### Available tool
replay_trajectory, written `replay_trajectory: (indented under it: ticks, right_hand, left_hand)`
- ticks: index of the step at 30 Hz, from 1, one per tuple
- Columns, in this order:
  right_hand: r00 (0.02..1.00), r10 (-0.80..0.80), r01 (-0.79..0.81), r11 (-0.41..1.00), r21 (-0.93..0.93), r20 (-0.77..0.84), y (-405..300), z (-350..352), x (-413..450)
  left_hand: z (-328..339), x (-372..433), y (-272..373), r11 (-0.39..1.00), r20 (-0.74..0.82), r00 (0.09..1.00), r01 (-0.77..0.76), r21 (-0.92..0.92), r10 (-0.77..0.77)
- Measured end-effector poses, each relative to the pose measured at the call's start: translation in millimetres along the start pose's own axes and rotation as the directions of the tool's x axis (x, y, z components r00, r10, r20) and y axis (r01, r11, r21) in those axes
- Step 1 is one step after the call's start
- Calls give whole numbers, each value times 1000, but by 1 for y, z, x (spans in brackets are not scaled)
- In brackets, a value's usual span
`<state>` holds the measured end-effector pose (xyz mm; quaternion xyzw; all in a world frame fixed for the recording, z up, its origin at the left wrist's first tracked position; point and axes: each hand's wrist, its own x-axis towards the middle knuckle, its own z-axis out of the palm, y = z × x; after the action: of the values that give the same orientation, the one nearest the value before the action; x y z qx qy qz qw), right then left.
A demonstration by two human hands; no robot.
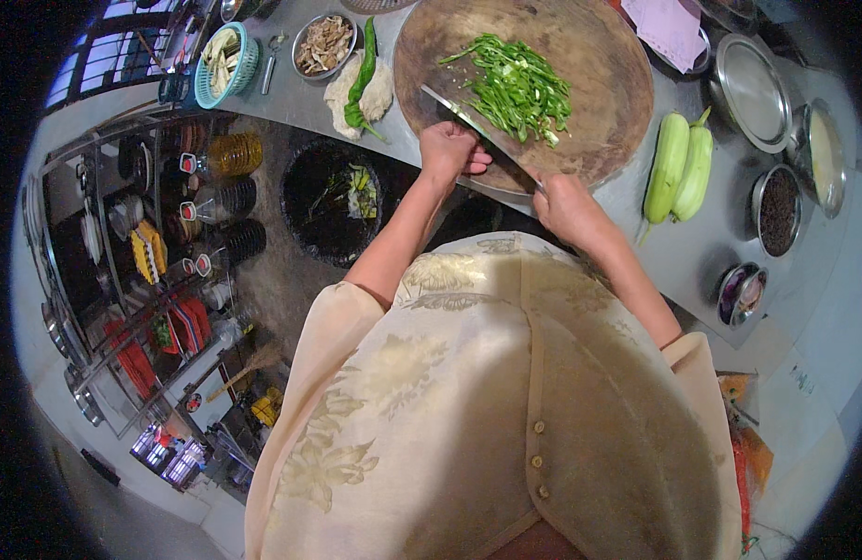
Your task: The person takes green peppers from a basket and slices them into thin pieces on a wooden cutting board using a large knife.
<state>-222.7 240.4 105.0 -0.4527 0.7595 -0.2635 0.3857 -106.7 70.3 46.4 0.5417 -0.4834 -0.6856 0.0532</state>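
Observation:
My right hand [565,206] grips the handle end of a kitchen knife [483,129], whose blade slants up and left over the near side of a round wooden chopping board [613,105]. My left hand [453,150] is curled against the near side of the blade. Its fingers are bent, and whether they pinch the blade or anything else is hidden. Beyond the knife, a loose heap of cut green peppers [518,87] lies on the board, with small bits scattered around it.
Left of the board, a whole green chili pepper [364,80] rests on a crumpled cloth [338,98], near a bowl of brown pieces [324,45], a peeler [269,70] and a turquoise basket [245,66]. Rightward are two pale green gourds [667,168] and several metal bowls [753,91]. Below stands a black bin [312,210].

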Motion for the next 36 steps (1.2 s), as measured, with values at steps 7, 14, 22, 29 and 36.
replay_trajectory:
  ticks: [7,14,22,29,36]
  right_hand:
    - [987,152,-160,972,173,59,17,-7,-10]
    - [996,1,-13,990,139,84,17,-6,-20]
    - [997,58,-61,997,47,55,15,7,-5]
    - [983,168,-133,921,365,-67,22,5,-21]
    - [997,-55,48,991,124,58,12,-12,-4]
  left_hand:
    - [0,-2,2,1000,-2,1000,-17,-21,17]
    - [0,0,-3,998,-43,998,-32,54,34]
    - [0,1,1,996,-16,999,-37,83,38]
    - [-9,-12,11,973,-1,982,-186,135,188]
    - [-70,-20,13,948,-190,934,-278,154,304]
